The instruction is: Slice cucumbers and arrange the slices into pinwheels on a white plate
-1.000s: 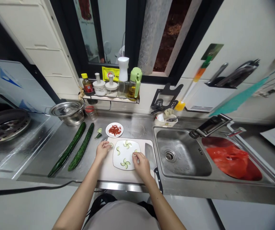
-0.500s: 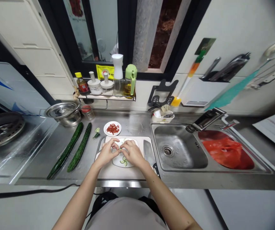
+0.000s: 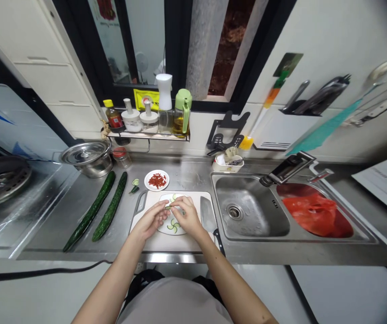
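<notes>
Green thin cucumber sliver (image 3: 168, 208) sits pinched in the right hand (image 3: 187, 217), left hand (image 3: 150, 221) half-open alongside. Slackening could drop it onto the squarish white plate (image 3: 164, 229) beneath.

Cucumber slice (image 3: 168, 208): small, thin, green edge showing; held up above the plate, just below the middle of the frame. Most of its face hidden. Plate (image 3: 164, 227): white, squarish with rounded corners, thin dark rim; lies flat on a pale cutting board (image 3: 180, 244), lower middle of frame, partly covered from view. Lower pinwheel (image 3: 173, 226): curved slices, pale flesh, green rind, fanned round a centre. Upper slices (image 3: 173, 197): near the far rim, partly hidden.
</notes>
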`<state>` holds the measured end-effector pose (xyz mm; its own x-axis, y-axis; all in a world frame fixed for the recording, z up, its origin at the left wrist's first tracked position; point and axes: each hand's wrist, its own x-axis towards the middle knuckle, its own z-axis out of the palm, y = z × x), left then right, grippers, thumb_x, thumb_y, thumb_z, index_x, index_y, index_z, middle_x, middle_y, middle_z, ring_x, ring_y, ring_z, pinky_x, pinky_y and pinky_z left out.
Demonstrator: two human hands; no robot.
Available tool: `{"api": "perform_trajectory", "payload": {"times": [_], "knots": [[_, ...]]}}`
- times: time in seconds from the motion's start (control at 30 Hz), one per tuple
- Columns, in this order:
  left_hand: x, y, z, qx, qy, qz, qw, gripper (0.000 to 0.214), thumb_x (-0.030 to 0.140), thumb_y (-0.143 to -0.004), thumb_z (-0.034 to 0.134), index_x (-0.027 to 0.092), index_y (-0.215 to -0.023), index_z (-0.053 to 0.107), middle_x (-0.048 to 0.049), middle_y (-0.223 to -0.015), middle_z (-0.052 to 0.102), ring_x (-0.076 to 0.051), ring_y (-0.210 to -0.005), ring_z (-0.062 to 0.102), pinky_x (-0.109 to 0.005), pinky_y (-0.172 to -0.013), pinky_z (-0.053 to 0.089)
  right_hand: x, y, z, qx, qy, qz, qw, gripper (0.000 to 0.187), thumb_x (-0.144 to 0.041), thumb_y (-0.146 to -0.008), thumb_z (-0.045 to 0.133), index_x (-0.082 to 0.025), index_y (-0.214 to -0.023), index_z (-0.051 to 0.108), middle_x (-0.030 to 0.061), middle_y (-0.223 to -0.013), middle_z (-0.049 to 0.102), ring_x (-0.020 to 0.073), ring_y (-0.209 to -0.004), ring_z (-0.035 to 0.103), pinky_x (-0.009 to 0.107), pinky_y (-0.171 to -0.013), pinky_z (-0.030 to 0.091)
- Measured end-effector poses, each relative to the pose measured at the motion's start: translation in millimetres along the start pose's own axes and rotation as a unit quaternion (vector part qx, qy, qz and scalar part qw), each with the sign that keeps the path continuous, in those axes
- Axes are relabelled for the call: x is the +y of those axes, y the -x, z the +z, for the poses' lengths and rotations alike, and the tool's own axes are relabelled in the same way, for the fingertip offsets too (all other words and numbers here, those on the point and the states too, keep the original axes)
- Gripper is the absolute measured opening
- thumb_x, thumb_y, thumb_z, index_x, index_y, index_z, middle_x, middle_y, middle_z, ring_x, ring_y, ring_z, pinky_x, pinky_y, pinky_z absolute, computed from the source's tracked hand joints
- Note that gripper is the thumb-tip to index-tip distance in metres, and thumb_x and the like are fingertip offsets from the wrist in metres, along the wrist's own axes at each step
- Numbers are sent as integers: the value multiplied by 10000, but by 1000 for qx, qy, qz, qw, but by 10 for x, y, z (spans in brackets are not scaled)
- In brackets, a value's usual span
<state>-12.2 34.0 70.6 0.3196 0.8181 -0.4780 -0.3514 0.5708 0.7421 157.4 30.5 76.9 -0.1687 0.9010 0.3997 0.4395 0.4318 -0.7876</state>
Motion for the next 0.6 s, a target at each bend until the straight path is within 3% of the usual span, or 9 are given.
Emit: {"api": "perform_trajectory", "payload": {"times": [0.23, 0.43, 0.6], "knots": [[26, -49, -21, 27, -15, 71, 997, 543, 288, -645, 768, 192, -1139, 566, 29, -714, 588, -56, -579, 508, -158, -482, 305, 31, 43, 23, -8, 2, -3, 1000, 127, -252, -869, 560, -235, -896, 683, 49, -930, 612, 204, -1000, 516, 361, -891, 405], [56, -10, 22, 48, -110, 141, 983, 620, 372, -610, 779, 200, -1155, 538, 35, -703, 586, -83, -628, 522, -193, -606, 357, -2, 71, 29, -20, -1, 2, 1000, 80, -272, -847, 570, -227, -840, 637, 33, -876, 624, 196, -939, 531, 345, -858, 410], [51, 53, 120, 57, -154, 203, 965, 637, 410, -641, 747, 211, -1188, 488, 35, -733, 573, -107, -699, 547, -235, -726, 389, -42, 57, 53, -30, -1, 15, 999, 150, -297, -871, 524, -221, -761, 591, 22, -795, 616, 183, -861, 536, 321, -810, 409]]}}
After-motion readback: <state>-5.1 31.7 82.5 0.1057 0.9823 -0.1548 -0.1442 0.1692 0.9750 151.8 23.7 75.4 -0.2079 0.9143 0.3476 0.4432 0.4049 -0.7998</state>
